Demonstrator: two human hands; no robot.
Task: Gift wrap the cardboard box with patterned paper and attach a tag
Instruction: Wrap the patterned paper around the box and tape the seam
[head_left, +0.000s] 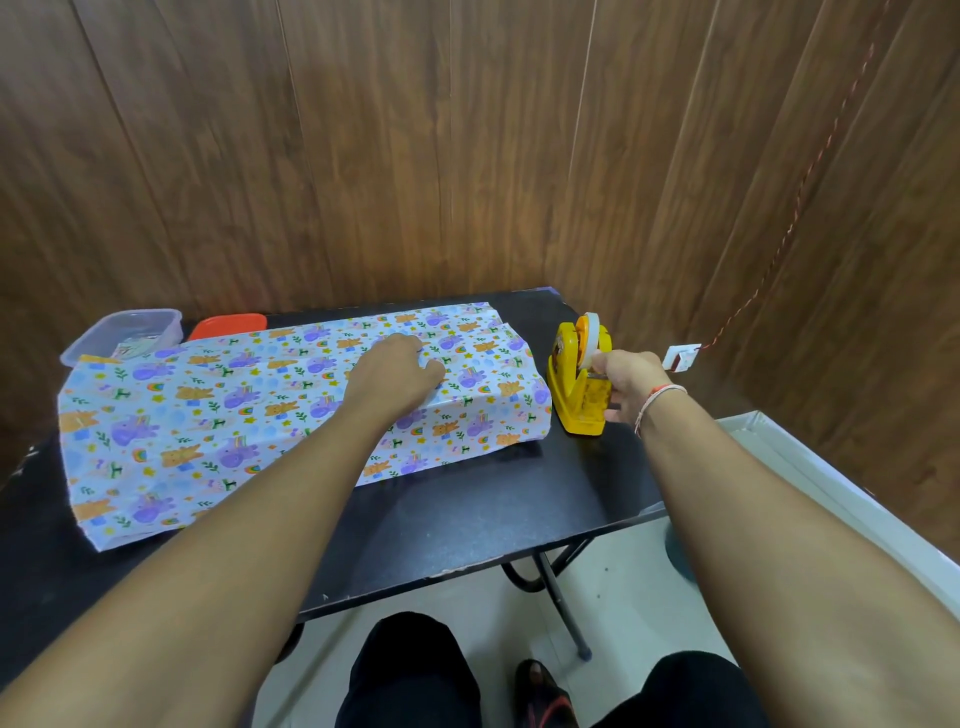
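Black tabletop (467, 525) is standing against a wood-panel wall. Patterned paper (208, 426) — pale blue with purple and orange animals — is lying spread across the left and middle of it, draped over a raised shape at the right end; the cardboard box itself is not showing, hidden under the paper if it is there.

Left hand (397, 371) is pressing down on top of the raised, paper-covered part, fingers curled under into a loose fist, knuckles toward the wall. It is pinning the paper rather than gripping anything.

Right hand (631, 382) is sitting at the yellow tape dispenser (576, 382), just beside the paper's right edge. Thumb and fingers are pinched together at the tape end (594, 370) under the roll — lower fingers are touching the dispenser's base. A red-and-white thread band is sitting on that wrist.

At the far left corner, a clear plastic tub (124, 332) and an orange lid (228, 325) are sitting partly behind the paper.
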